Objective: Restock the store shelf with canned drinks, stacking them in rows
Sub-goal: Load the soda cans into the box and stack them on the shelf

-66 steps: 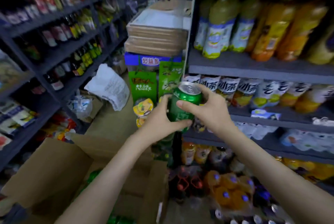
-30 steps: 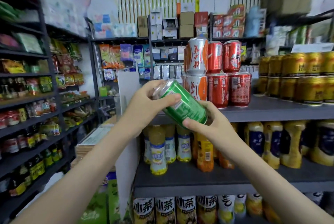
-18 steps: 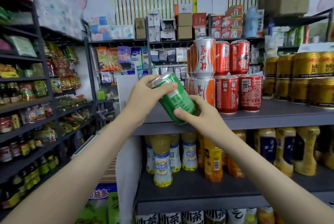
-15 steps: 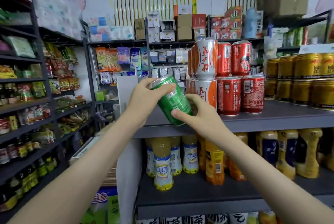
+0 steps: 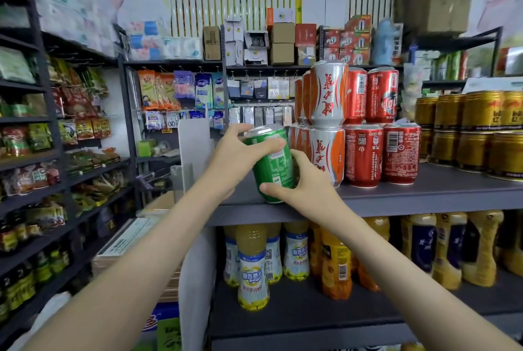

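Observation:
I hold a green can [image 5: 273, 164] with both hands at the left end of the grey shelf [image 5: 424, 195]. The can stands nearly upright, its base at the shelf surface near the front edge. My left hand [image 5: 237, 157] grips its top and left side. My right hand [image 5: 302, 183] grips its lower right side, thumb across the front. Just right of it stand silver-orange cans [image 5: 328, 124] stacked two high, then red cans [image 5: 376, 130] stacked two high.
Gold cans [image 5: 475, 130] fill the right end of the same shelf, two high. Bottled drinks [image 5: 252, 265] stand on the shelf below. A white divider panel [image 5: 195, 147] rises at the shelf's left end. Snack racks [image 5: 42, 138] line the aisle at left.
The green can came up from the box at floor level to the shelf. In the last second it tipped from tilted to nearly upright and came down onto the shelf's left end.

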Demonstrator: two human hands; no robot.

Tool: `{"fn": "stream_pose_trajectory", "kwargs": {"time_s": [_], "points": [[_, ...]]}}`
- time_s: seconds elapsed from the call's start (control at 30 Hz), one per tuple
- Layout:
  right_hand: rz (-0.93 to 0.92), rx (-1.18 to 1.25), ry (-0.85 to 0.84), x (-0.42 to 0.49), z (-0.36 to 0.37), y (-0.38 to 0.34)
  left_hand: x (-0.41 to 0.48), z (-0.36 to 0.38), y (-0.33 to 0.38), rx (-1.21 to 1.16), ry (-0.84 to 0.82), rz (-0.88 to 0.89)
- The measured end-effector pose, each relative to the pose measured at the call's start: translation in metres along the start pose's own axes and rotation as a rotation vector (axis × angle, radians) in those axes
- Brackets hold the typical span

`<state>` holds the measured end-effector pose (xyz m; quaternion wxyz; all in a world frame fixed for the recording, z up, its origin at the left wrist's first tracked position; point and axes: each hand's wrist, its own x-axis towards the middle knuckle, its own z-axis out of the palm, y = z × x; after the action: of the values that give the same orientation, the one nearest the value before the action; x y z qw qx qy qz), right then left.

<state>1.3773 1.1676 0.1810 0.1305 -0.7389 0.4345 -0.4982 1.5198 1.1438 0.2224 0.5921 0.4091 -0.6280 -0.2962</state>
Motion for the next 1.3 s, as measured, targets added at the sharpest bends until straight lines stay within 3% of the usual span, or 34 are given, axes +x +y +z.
{"fn": "stream_pose_trajectory", "kwargs": {"time_s": [0.37, 0.67, 0.9, 1.13, 1.3], "points": [[0.065, 0.073, 0.104, -0.012, -0.019, 0.007, -0.014, 0.033, 0.007, 0.032, -0.062, 0.119], [0.034, 0.017, 0.228, -0.059, -0.102, 0.024, -0.053, 0.089, 0.036, 0.147, -0.23, 0.336], [0.122, -0.034, 0.304, -0.086, -0.169, 0.067, -0.058, 0.133, 0.009, 0.596, -0.085, 0.653], [0.233, 0.036, 0.39, -0.09, -0.217, 0.112, -0.054, 0.158, -0.011, 0.84, 0.008, 0.786], [0.217, 0.013, 0.369, -0.068, -0.241, 0.13, -0.04, 0.184, -0.002, 1.025, 0.03, 0.898]]}}
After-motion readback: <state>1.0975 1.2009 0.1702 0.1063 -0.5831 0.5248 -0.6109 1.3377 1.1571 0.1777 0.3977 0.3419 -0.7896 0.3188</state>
